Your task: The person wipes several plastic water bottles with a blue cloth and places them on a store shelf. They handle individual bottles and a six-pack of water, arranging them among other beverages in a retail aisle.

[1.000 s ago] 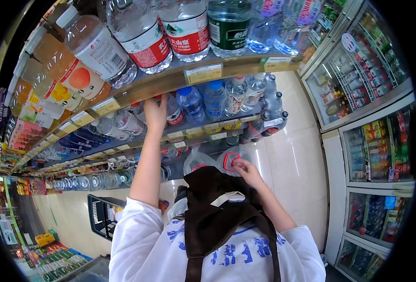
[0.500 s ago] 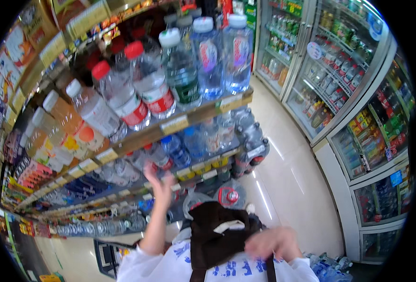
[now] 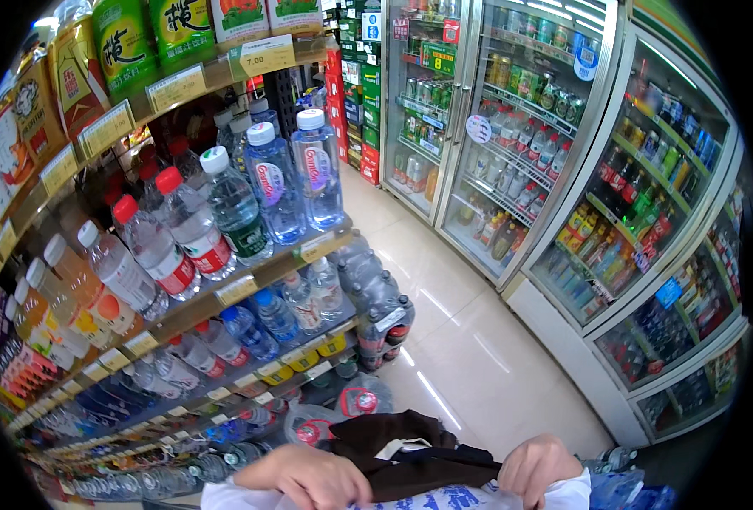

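My left hand [image 3: 313, 476] is low in front of my chest, its fingers loosely bent and pointing down toward the lower edge. No object shows in it. My right hand [image 3: 540, 466] is curled closed beside the dark brown apron [image 3: 427, 473] on my front; its fingertips are hidden, so what it grips, if anything, does not show. The apron has a pale patch and lies over a white top with blue print. Bottles on the shelf [image 3: 239, 293] to my left stand apart from both hands, among them a clear one with a green label [image 3: 242, 223].
Large bottles with red handles [image 3: 361, 398] stand on the floor by the shelf end, below wrapped dark bottles [image 3: 385, 327]. Glass-door drink coolers [image 3: 512, 161] line the right side of the tiled aisle [image 3: 470, 357]. Blue-wrapped bottles [image 3: 623, 484] lie at lower right.
My left hand has come down from beside the lower shelves to my chest. My right hand has moved slightly right and curled closed. The view has tilted up and turned right.
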Motion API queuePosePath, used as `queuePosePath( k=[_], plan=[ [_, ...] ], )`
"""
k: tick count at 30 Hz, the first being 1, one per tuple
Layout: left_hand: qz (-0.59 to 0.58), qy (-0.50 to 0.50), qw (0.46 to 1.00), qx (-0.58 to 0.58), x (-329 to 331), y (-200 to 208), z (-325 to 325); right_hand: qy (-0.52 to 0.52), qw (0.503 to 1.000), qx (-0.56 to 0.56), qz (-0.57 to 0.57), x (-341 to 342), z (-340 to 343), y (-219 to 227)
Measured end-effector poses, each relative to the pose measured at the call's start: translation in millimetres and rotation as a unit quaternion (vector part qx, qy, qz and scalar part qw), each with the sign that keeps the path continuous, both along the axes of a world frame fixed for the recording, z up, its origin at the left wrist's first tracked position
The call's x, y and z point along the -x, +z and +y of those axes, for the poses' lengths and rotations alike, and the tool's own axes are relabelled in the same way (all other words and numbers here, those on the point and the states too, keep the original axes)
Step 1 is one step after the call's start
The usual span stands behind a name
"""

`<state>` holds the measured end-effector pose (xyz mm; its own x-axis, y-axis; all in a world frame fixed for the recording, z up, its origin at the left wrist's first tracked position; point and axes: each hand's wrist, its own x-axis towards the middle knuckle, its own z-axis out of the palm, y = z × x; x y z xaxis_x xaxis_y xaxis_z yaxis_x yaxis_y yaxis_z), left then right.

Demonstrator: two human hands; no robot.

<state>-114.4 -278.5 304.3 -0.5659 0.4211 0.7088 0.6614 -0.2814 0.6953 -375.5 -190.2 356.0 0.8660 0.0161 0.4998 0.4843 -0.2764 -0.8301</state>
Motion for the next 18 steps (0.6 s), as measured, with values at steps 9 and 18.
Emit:
queuePosePath(
  k=[9, 18],
  plan=[
    [0.027, -0.035, 0.998, 0.05, 36.5, 26.0, 16.2, 0.047, 0.997, -0.029, 0.047, 44.8, 13.7, 2.6],
    [-0.441, 0.571, 0.663, -0.201, 23.6, -179.5, 118.3, -0.615, 0.595, 0.016, 0.518, 206.7, 116.3, -315.8]
  ],
)
